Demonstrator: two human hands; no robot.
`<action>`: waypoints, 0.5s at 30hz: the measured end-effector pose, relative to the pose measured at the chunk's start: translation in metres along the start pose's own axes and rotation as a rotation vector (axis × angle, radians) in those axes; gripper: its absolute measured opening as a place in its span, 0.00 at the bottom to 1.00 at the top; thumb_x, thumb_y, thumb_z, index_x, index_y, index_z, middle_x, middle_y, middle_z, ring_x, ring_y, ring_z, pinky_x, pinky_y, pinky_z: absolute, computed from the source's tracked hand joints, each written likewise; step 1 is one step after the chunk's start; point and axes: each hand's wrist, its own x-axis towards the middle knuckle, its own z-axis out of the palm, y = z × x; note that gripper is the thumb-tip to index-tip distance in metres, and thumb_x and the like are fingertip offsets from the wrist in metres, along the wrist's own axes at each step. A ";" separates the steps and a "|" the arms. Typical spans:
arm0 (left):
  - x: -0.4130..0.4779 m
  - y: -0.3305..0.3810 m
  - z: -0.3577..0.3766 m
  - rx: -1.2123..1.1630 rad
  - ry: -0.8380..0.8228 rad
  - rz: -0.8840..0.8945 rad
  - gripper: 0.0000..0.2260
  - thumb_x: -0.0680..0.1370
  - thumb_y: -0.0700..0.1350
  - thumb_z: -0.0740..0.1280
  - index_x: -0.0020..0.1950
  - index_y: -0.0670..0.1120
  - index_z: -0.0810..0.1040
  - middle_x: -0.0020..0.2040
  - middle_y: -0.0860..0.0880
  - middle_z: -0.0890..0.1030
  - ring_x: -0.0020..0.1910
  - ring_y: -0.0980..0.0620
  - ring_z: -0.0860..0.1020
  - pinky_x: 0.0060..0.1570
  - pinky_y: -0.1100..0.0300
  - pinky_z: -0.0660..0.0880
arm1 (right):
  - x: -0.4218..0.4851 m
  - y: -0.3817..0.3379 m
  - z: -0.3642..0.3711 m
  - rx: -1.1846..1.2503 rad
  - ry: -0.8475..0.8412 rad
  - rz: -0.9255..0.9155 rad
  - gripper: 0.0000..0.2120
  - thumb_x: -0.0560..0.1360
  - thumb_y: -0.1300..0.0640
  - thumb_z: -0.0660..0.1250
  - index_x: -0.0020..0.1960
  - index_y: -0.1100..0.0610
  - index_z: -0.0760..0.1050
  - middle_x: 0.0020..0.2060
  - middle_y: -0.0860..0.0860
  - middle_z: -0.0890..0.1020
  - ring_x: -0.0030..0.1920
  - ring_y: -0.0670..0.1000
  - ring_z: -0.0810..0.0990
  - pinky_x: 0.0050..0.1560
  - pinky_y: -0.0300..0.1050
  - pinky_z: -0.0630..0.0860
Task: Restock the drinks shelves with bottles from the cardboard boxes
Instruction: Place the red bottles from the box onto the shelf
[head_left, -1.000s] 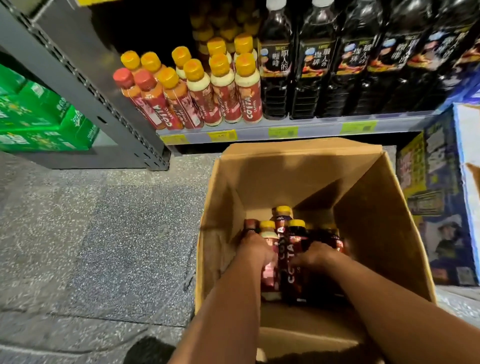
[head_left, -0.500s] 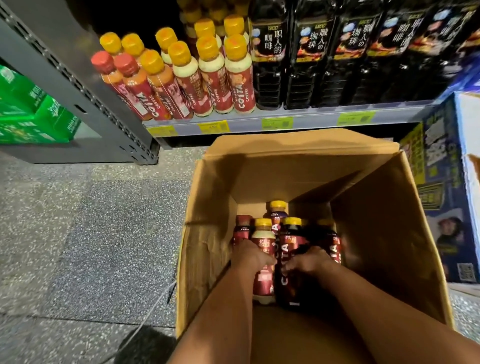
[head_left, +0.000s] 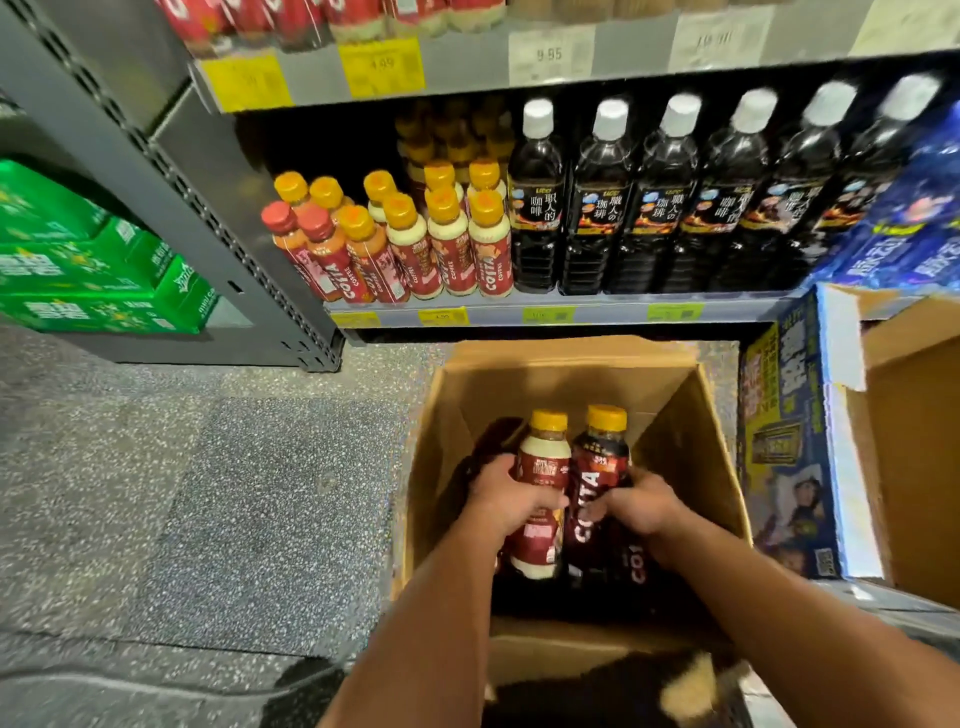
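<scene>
An open cardboard box (head_left: 691, 447) stands on the floor below the bottom shelf (head_left: 571, 314). My left hand (head_left: 511, 496) grips a cream-coloured coffee bottle (head_left: 540, 467) with a yellow cap. My right hand (head_left: 641, 506) grips a dark coffee bottle (head_left: 597, 467), also yellow-capped. Both bottles are raised above the box's inside, side by side. More dark bottles (head_left: 488, 452) lie lower in the box, partly hidden. Small coffee bottles (head_left: 405, 244) with yellow and red caps stand at the shelf's left end.
Tall black coffee bottles (head_left: 670, 208) with white caps fill the shelf's right part. Green drink cartons (head_left: 93, 280) are stacked at the left behind a grey upright (head_left: 197, 197). A blue printed box (head_left: 789, 441) stands right of the cardboard box. Speckled floor (head_left: 208, 493) spreads left.
Both hands have lifted their bottles up out of the cluster in the box. The view has tilted up, showing a higher shelf.
</scene>
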 end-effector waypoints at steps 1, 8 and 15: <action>-0.015 0.018 -0.008 -0.021 -0.004 0.030 0.24 0.60 0.43 0.80 0.53 0.52 0.77 0.51 0.51 0.83 0.51 0.51 0.81 0.58 0.48 0.76 | -0.017 -0.016 -0.005 0.023 0.003 -0.029 0.23 0.61 0.72 0.75 0.52 0.57 0.77 0.45 0.54 0.83 0.47 0.56 0.81 0.52 0.51 0.78; -0.156 0.161 -0.066 -0.166 -0.030 0.244 0.15 0.65 0.39 0.78 0.46 0.53 0.79 0.44 0.50 0.84 0.43 0.50 0.83 0.47 0.55 0.79 | -0.177 -0.151 -0.044 0.102 -0.036 -0.176 0.20 0.62 0.78 0.70 0.51 0.65 0.79 0.39 0.58 0.84 0.37 0.57 0.82 0.40 0.48 0.80; -0.334 0.322 -0.140 -0.309 -0.041 0.402 0.10 0.69 0.40 0.74 0.47 0.50 0.81 0.40 0.52 0.84 0.41 0.50 0.82 0.49 0.53 0.79 | -0.355 -0.302 -0.074 0.126 -0.116 -0.363 0.13 0.64 0.69 0.72 0.47 0.59 0.80 0.40 0.54 0.84 0.40 0.52 0.81 0.38 0.43 0.74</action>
